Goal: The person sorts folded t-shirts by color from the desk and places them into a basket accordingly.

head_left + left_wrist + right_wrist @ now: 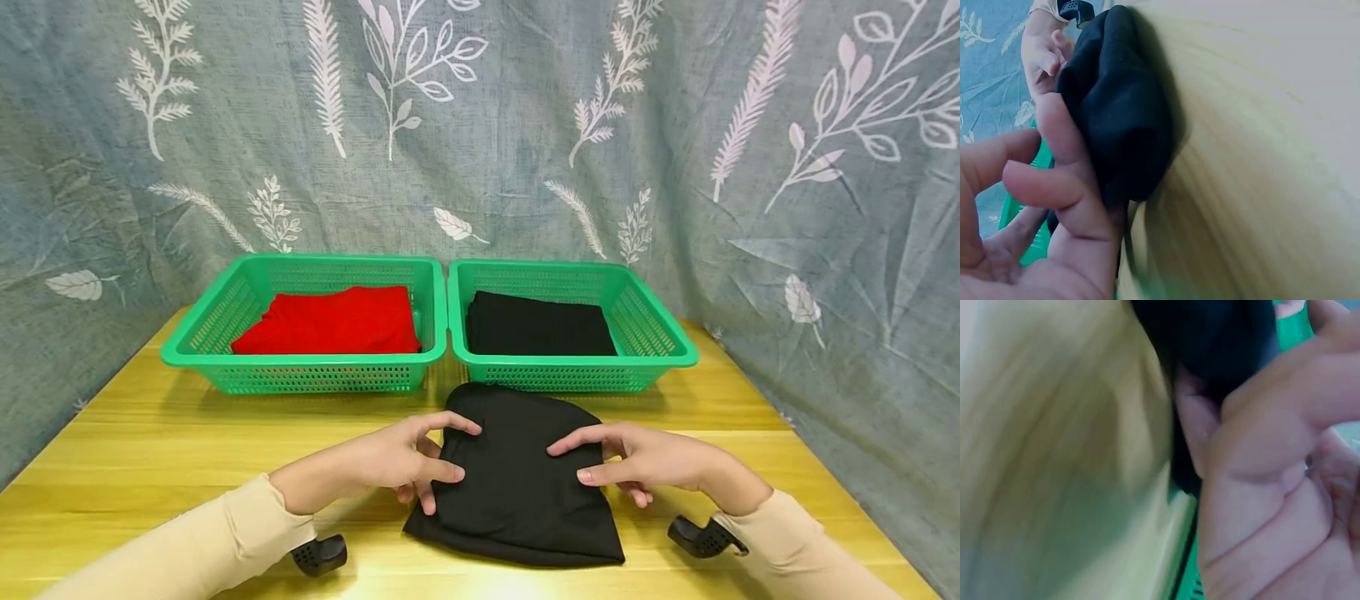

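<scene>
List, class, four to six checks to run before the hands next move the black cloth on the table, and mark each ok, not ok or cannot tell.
1. Left hand grips the black cloth at its left edge: ok.
2. Right hand grips the cloth's right edge, thumb on top: ok.
3. Cloth lies folded on the table, in front of the baskets: ok.
4. Right basket already holds black cloth, matching colour: ok.
5. Left basket holds red cloth only: ok.
6. Folds underneath are even: cannot tell, hidden and the wrist views are blurred.
</scene>
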The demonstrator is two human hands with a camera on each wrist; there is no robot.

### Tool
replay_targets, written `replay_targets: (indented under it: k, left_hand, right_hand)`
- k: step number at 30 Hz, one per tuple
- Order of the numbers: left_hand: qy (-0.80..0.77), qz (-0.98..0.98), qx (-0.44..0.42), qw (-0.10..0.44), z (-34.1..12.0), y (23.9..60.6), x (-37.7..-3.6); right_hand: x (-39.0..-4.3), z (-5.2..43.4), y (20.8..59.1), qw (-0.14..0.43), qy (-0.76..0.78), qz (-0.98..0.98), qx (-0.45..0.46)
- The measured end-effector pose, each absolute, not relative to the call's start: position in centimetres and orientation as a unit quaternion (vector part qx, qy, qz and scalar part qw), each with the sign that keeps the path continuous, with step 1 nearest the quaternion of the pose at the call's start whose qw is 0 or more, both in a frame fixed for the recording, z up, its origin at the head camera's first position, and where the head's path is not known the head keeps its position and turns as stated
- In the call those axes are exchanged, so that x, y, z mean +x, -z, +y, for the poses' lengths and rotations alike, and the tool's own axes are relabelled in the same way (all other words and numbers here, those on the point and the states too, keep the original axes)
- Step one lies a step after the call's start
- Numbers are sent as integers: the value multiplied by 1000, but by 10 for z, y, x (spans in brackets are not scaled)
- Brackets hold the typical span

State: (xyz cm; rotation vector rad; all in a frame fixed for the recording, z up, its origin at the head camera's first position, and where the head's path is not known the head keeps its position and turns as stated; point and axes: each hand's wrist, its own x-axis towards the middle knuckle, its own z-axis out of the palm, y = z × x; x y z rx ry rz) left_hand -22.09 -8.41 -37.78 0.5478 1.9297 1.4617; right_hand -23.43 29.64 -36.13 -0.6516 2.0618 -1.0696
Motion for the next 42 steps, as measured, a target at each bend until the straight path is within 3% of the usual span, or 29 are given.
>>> replay_targets:
  k: [12, 31, 42]
  left_hand:
    - [-563, 732, 215, 317, -71, 385, -217]
    - [-599, 739, 171, 257, -62, 389, -218]
    - [-598, 743, 193, 230, -62, 385, -215]
  right_hand:
    - [-236, 277, 371, 349, 432, 786, -271]
    - [-236, 277, 372, 322, 443, 793, -267]
    - [-234, 275, 368, 307, 442, 798, -270]
